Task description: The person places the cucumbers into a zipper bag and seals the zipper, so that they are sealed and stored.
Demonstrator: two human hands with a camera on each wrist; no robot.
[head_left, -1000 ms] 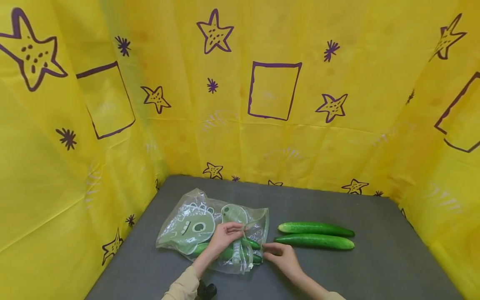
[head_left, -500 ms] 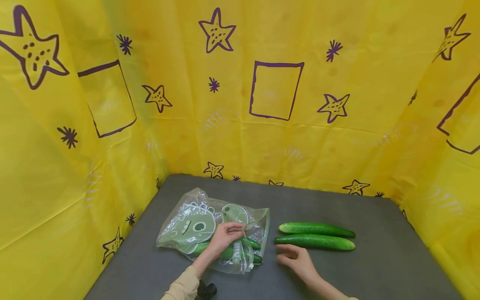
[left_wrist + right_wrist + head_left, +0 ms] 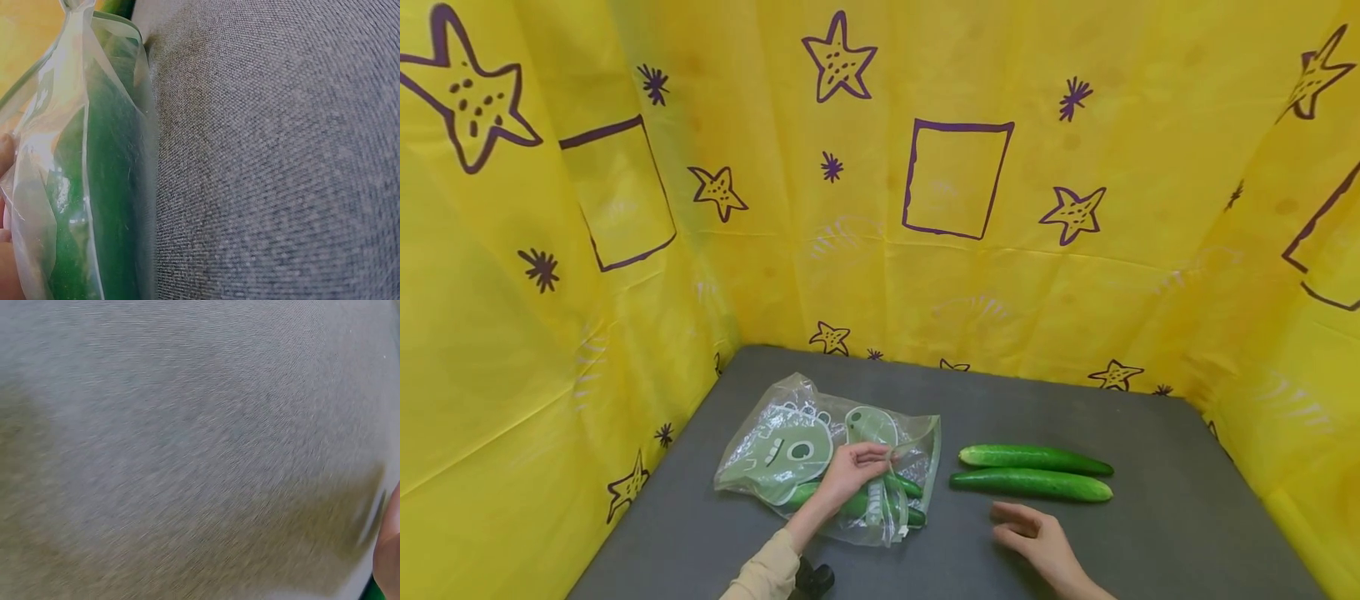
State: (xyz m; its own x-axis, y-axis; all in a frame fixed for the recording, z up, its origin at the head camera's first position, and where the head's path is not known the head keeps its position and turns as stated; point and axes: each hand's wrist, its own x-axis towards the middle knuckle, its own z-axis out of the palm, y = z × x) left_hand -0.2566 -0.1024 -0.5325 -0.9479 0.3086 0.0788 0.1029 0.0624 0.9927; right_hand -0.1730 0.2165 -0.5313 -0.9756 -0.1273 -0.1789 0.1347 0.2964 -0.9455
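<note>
A clear zip bag (image 3: 752,467) printed with green cartoon figures lies on the left of the table, with cucumbers (image 3: 916,518) inside it. My left hand (image 3: 850,473) pinches the bag's upper layer near its mouth, which faces right. In the left wrist view the bag film (image 3: 37,206) rises by the fingers, and green cucumber (image 3: 115,187) shows through. Two loose cucumbers (image 3: 1037,457) (image 3: 1033,483) lie side by side to the right of the bag. Holding nothing, my right hand (image 3: 1037,537) hovers just in front of them, fingers loosely bent.
The grey cloth-covered table (image 3: 1187,500) is enclosed by yellow curtains (image 3: 955,292) with purple star drawings. A small black object (image 3: 812,577) sits at the front edge beside the left forearm.
My right hand has let go of the bag's mouth edge and moved right, to in front of the two loose cucumbers. The left hand keeps its hold on the bag.
</note>
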